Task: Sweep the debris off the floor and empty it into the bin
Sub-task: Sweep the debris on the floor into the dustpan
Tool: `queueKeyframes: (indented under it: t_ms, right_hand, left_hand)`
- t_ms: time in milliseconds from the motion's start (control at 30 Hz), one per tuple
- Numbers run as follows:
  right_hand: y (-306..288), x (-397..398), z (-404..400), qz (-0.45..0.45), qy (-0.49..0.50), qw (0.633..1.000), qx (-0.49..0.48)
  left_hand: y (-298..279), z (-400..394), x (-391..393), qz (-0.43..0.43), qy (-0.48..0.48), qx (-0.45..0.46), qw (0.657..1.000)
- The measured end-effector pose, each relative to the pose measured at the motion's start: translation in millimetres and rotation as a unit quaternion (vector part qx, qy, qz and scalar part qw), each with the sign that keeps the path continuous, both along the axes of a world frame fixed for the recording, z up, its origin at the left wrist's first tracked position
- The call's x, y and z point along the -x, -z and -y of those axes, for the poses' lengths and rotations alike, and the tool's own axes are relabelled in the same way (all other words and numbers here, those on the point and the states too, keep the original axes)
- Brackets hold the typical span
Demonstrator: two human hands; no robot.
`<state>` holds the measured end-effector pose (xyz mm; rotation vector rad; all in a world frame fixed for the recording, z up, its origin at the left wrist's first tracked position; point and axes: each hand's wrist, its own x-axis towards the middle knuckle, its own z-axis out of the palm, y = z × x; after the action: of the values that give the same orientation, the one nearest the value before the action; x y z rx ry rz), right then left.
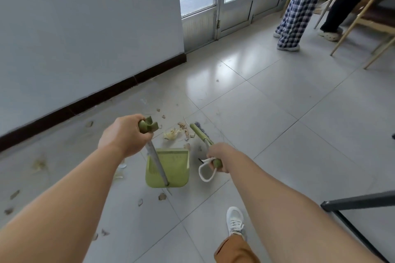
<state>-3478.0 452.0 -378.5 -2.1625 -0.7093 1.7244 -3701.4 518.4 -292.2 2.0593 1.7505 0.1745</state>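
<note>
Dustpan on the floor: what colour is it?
Light green, seen clearly in the head view; the dustpan sits between the two hands.

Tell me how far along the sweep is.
Early. Done: nothing visibly collected; the dustpan looks empty. In hand: left hand holds its handle, right hand holds the broom by a debris pile. Left: scattered scraps; no bin in view.
</note>
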Motion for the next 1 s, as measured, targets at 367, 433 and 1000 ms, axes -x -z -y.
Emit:
queueKeyframes:
  t_ms: [367, 433, 1000]
  right_hand:
    - [8.7, -27.5, 46.3, 0.016, 0.215, 0.976, 0.044]
    - [14.1, -27.1, 47.9, -0.005, 0.260, 0.964, 0.060]
    - [30.9, 81.1, -25.3, -0.131, 0.212, 0.967, 0.062]
  left_hand:
    - [-2.0, 5.4, 23.0, 0.016, 0.015, 0.008, 1.000]
    - [0.3, 6.9, 26.8, 0.007, 0.013, 0.006, 1.000]
    - [6.4, 27.0, 96.3, -0.023, -0.052, 0.009, 0.998]
